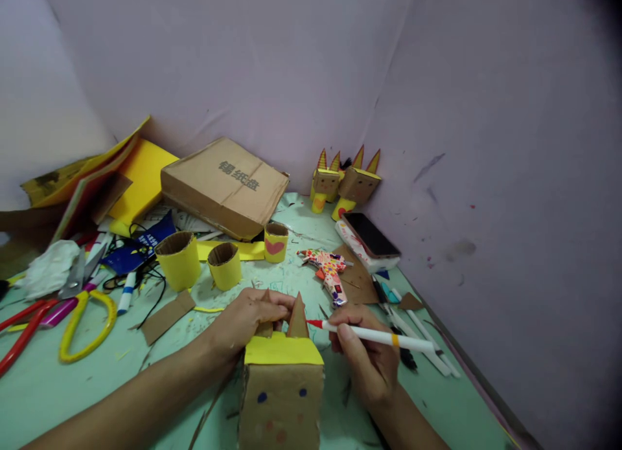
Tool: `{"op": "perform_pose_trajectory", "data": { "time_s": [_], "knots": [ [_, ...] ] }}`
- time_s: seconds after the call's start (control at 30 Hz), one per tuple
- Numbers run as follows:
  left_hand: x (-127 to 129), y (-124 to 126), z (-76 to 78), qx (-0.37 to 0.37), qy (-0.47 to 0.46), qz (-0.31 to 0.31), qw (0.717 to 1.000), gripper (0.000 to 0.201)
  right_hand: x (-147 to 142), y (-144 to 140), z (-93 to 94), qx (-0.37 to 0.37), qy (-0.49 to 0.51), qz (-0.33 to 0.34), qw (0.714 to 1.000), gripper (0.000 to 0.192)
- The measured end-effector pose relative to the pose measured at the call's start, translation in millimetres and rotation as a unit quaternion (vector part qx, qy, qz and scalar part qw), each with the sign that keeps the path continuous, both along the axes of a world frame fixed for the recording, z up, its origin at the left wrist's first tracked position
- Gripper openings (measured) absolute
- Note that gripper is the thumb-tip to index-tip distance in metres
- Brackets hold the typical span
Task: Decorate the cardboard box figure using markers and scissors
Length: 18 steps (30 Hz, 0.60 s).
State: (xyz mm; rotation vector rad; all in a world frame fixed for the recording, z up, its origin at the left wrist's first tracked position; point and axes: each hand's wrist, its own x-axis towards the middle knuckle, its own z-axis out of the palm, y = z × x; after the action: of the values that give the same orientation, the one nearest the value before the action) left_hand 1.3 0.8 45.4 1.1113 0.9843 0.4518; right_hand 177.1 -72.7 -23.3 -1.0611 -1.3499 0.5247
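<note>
l hand (250, 317) pinching cardboard ear (266, 320) | r hand (365, 356) fingers clamped on red marker (374, 335); tip at other ear (298, 317)

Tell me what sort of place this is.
Probably a home or classroom craft table set in a corner. Scissors, yellow-wrapped cardboard tubes and finished cardboard figures lie about, and the right hand holds a red marker to a cardboard box figure.
</note>
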Motion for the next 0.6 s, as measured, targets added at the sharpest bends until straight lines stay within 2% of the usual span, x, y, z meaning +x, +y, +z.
{"op": "perform_pose_trajectory", "data": {
  "time_s": [0.23,0.37,0.47,0.6],
  "knots": [
    [2.1,-0.1,0.0,0.001,0.002,-0.002,1.000,0.035,2.5,-2.0,2.7,-0.010,-0.021,0.004,1.000,0.028],
    [2.4,0.8,-2.1,-0.005,0.007,0.009,1.000,0.037,3.5,-0.2,2.7,0.000,-0.011,0.001,1.000,0.024],
    [2.0,1.0,-3.3,-0.001,0.007,0.020,1.000,0.035,5.8,0.1,2.8,0.004,-0.042,0.007,0.999,0.021],
    [1.3,0.6,-3.2,0.002,-0.006,0.015,1.000,0.030,8.6,-2.3,5.2,-0.018,-0.076,0.023,0.997,0.026]
  ]
}}
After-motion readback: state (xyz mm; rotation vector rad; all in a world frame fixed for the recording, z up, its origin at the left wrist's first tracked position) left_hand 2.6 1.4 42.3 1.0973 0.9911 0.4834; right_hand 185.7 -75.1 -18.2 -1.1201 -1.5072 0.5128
